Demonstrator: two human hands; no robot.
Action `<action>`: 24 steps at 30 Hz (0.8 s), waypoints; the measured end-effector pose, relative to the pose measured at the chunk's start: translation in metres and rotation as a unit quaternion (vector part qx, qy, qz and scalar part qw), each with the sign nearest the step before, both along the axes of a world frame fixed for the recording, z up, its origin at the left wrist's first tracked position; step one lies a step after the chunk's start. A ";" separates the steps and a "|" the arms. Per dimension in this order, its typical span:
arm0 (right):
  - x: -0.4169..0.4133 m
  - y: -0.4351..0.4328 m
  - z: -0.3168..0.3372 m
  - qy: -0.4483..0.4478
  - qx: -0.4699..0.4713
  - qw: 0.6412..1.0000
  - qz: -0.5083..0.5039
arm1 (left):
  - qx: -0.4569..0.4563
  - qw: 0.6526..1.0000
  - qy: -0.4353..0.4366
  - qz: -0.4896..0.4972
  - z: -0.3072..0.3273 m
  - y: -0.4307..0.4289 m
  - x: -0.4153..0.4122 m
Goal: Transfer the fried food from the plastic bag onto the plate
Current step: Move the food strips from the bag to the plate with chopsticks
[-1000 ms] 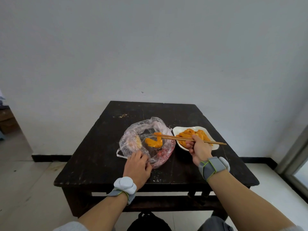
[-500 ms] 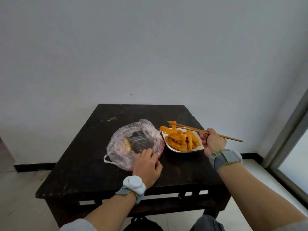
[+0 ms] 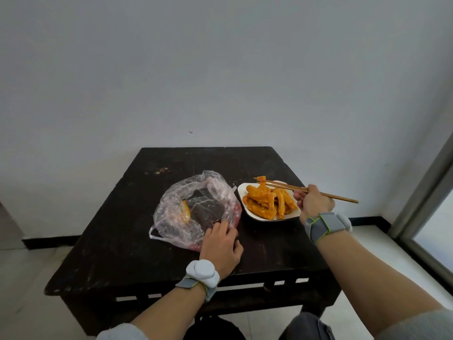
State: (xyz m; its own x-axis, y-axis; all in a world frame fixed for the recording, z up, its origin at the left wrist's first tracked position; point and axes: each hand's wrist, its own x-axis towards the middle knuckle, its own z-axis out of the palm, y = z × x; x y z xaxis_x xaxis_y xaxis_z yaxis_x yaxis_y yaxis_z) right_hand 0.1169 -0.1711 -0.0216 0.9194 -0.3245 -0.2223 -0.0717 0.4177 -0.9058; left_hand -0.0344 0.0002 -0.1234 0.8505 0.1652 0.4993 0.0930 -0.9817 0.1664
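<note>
Dark table, fried piece in chopsticks now above plate, out of bag

table black | plate white | fried food orange | plastic bag clear, pinkish

Single view: one wide-angle camera worn on my head looks forward and down across a dark table toward a plain wall. It sits close. Both my forearms enter from the bottom edge, my left hand low and centre, my right hand, holding chopsticks, right of centre. The table fills the lower half and the wall the upper. Floor shows at both lower corners, and a window frame leans in at far right.
</note>
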 end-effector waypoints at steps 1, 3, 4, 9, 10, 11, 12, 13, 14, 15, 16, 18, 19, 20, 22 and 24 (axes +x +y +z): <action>0.001 0.004 -0.002 0.001 -0.007 1.000 -0.001 | -0.001 1.000 -0.002 0.001 0.000 0.000 0.000; 0.000 0.012 -0.005 0.003 -0.017 1.000 0.001 | -0.004 1.000 -0.006 0.001 -0.001 0.000 -0.001; -0.001 0.015 -0.006 0.004 -0.025 1.000 0.002 | -0.006 1.000 -0.008 0.001 -0.001 0.000 -0.001; 0.000 0.019 -0.012 -0.002 -0.111 0.994 0.005 | -0.004 1.000 -0.013 0.001 -0.002 0.000 0.000; -0.001 0.019 -0.012 -0.008 -0.117 0.993 0.007 | -0.003 1.000 -0.012 0.001 -0.002 0.000 0.001; -0.001 0.018 -0.012 -0.014 -0.125 0.992 0.009 | -0.003 1.000 -0.011 0.001 -0.002 0.000 0.001; -0.001 0.017 -0.012 -0.020 -0.133 0.991 0.011 | -0.003 1.000 -0.009 0.001 -0.002 0.001 0.001; -0.002 0.016 -0.011 -0.023 -0.141 0.990 0.015 | -0.004 1.000 -0.008 0.000 -0.001 0.001 0.001; -0.002 0.014 -0.010 -0.025 -0.148 0.989 0.019 | -0.005 1.000 -0.008 -0.001 -0.001 0.001 0.001; -0.003 0.013 -0.008 -0.030 -0.154 0.987 0.020 | -0.008 1.000 -0.009 -0.002 -0.001 0.001 0.001; -0.004 0.012 -0.006 -0.036 -0.160 0.986 0.020 | -0.010 1.000 -0.011 -0.002 -0.002 0.001 0.001; -0.006 0.009 -0.002 -0.050 -0.178 0.983 0.021 | -0.015 1.000 -0.011 -0.003 -0.002 0.001 0.000; -0.008 0.008 0.001 -0.057 -0.188 0.980 0.021 | -0.015 1.000 -0.011 -0.003 -0.002 0.001 0.000; -0.010 0.007 0.003 -0.062 -0.196 0.978 0.022 | -0.013 1.000 -0.009 -0.003 -0.002 0.001 0.000; -0.014 0.004 0.007 -0.071 -0.206 0.976 0.028 | -0.013 1.000 -0.007 -0.001 -0.002 0.001 0.000; -0.017 0.000 0.011 -0.081 -0.220 0.972 0.030 | -0.017 1.000 -0.010 0.001 -0.002 0.002 -0.001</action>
